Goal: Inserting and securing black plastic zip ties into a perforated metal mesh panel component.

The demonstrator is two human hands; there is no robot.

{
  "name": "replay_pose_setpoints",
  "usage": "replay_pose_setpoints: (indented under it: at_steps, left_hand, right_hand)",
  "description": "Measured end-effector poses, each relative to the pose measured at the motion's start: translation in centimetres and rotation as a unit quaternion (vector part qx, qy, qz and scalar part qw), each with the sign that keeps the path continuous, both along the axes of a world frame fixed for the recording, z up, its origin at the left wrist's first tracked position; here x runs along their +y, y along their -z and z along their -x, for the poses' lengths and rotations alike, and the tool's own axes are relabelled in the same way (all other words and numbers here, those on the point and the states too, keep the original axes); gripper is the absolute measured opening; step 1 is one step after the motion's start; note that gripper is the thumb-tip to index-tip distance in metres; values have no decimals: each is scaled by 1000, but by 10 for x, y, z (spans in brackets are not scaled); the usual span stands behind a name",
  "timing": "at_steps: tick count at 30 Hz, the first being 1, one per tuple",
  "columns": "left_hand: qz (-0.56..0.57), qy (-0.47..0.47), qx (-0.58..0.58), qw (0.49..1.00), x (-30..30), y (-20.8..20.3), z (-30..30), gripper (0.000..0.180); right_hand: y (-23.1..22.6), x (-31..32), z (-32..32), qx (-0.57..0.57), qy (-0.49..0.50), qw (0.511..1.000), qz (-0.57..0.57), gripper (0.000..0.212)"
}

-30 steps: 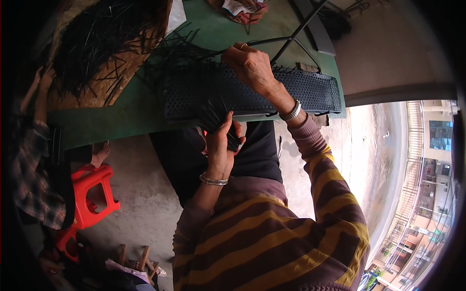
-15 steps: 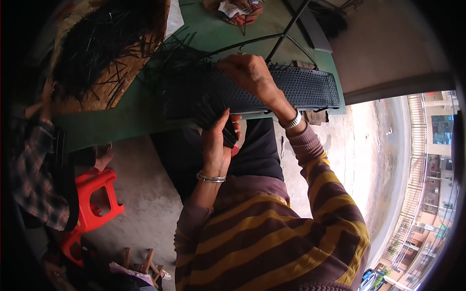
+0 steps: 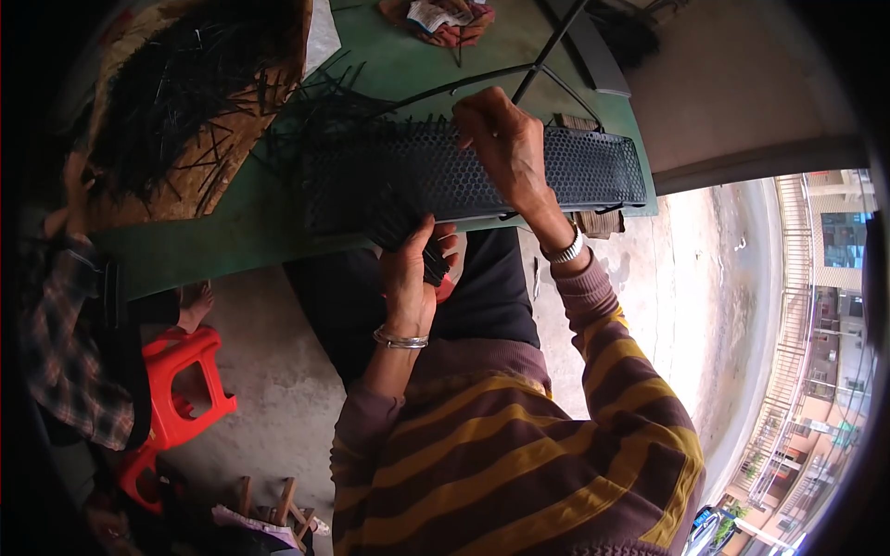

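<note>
My left hand (image 3: 411, 278) is closed round a bundle of thin black strips (image 3: 394, 215) at the near edge of the table. Their dark ends fan out above my thumb. Over a long black honeycomb mesh panel (image 3: 593, 165) hangs my right hand (image 3: 510, 153), its fingers curled together in a pinch. Whatever they hold, if anything, is too small or hidden to make out. The panel lies along the front of the green table (image 3: 185, 252), its left part in shadow.
A heap of black strips (image 3: 190, 83) covers a brown board (image 3: 209, 190) at the left; loose strips (image 3: 338, 97) lie beside it. Thin dark rods (image 3: 533, 69) rise behind the panel. A person's plaid sleeve (image 3: 79, 343) and a red stool (image 3: 185, 389) are at the left.
My right hand has moved to the right over the mesh panel, fingers still curled. My left hand keeps its grip on the strips, nearly in the same place.
</note>
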State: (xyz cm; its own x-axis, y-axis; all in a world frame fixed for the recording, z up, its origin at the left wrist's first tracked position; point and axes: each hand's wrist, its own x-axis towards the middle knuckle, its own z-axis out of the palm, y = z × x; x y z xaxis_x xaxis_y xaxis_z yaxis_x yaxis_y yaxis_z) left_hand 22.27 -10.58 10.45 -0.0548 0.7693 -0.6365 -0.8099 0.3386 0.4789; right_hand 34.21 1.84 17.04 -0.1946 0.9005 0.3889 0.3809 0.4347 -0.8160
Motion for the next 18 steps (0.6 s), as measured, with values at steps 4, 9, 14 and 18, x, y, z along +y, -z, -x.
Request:
replay_pose_setpoints:
  at_steps: [4, 9, 14, 18]
  left_hand:
    - [-3, 34, -12, 999, 0, -15, -4, 13]
    - [8, 9, -29, 999, 1, -17, -3, 15]
    - [-27, 17, -31, 999, 0, -19, -1, 15]
    - [-17, -2, -3, 1000, 0, -23, -5, 14]
  right_hand:
    - [25, 21, 12, -1, 18, 997, -74, 7]
    - [45, 31, 16, -63, 13, 991, -116, 6]
    - [44, 36, 21, -176, -30, 970, -165, 11]
    - [35, 19, 21, -304, 43, 942, -136, 21]
